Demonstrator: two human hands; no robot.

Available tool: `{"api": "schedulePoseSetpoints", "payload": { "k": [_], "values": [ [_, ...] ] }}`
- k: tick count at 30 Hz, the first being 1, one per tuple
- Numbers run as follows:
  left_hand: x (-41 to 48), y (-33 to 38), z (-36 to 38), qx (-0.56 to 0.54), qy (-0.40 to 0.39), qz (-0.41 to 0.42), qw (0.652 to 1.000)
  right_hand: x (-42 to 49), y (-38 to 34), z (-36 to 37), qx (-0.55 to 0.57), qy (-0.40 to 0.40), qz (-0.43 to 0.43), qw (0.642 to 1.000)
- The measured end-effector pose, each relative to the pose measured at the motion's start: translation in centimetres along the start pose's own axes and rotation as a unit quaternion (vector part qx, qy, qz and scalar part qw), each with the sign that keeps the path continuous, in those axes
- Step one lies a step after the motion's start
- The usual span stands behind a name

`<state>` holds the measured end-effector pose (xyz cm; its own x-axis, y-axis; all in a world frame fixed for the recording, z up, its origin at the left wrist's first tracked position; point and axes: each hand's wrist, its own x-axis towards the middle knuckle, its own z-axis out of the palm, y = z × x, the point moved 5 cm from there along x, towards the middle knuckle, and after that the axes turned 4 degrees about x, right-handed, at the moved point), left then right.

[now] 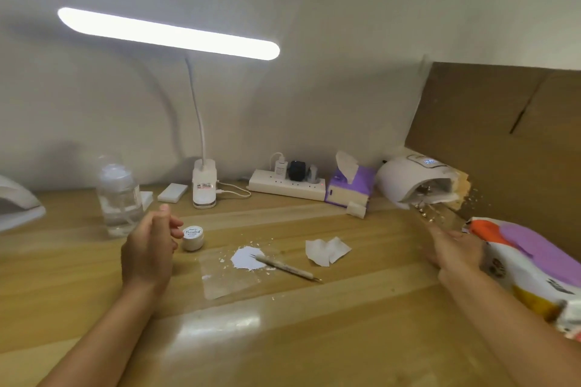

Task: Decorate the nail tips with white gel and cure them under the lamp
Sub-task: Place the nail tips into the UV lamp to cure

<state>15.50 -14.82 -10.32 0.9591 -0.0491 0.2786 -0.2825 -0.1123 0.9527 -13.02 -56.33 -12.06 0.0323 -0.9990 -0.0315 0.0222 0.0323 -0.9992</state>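
My right hand [452, 245] reaches toward the mouth of the white curing lamp [408, 179] at the back right. It is blurred and seems to hold a row of small shiny nail tips [426, 212] just in front of the opening. My left hand [147, 248] rests on the table with loosely curled fingers and holds nothing. Beside it stands a small white gel jar [192, 237]. A blob of white gel [246, 258] lies on a clear sheet [226, 286], and a thin dotting pen [287, 268] lies across it.
A torn tissue piece [327, 251] lies right of the pen. A clear bottle [118, 195], lit desk lamp [169, 33], power strip [286, 187] and purple tissue box [349, 187] line the back. A colourful packet [528, 267] and cardboard [503, 135] stand right.
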Motion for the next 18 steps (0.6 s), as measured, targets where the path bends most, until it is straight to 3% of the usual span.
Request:
{"api": "schedulePoseSetpoints", "payload": {
  "k": [7, 14, 18],
  "values": [
    [0.3, -0.8, -0.4, -0.064, 0.025, -0.029, 0.997, 3.1, -0.1, 2.6, -0.063, 0.106, -0.005, 0.992],
    [0.3, -0.6, 0.4, -0.061, -0.002, 0.003, 0.998, 6.2, 1.1, 4.8, -0.092, 0.114, 0.048, 0.988],
    [1.2, -0.9, 0.9, -0.073, -0.029, -0.032, 0.996, 7.8, 1.0, 5.3, -0.079, 0.101, 0.058, 0.99]
  ]
}}
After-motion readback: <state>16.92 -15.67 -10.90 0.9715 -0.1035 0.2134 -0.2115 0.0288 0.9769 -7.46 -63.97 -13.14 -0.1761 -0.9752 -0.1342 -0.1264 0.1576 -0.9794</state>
